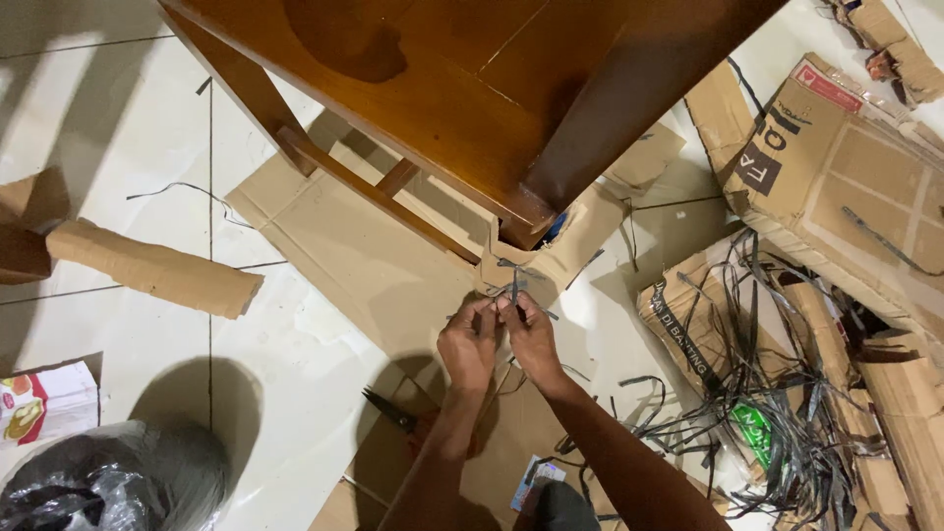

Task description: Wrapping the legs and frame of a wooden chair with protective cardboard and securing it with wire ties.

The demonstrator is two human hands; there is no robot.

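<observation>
Far left of the wooden table (472,98), on the tiled floor (118,138): one black plastic bag (108,487) at the bottom corner, one small white printed packet with red and yellow patches (44,401) just above it, and one long roll of brown cardboard (157,270) lying slantwise. Nearer the table, beneath it: one flattened sheet of cardboard (344,256) spread over the floor, with one pair of dark scissors (391,410) resting on its lower edge. Directly below the table's leg (590,147) (wrapped at the foot in a folded cardboard piece (556,251)): left hand (469,342) and right hand (531,339), side by side and touching. Fingers (484,313) of both curled tight, pinching one dark plastic strap (513,285) between them; strap rising from the fingertips straight up to the cardboard at the leg's foot. Right of the table: one large brown carton (846,187) with a small red label at its top corner and black lettering, several more torn brown cardboard pieces (too jumbled to count), and one tangled heap of black straps (777,413) with a green printed scrap (752,423) lying among it.
</observation>
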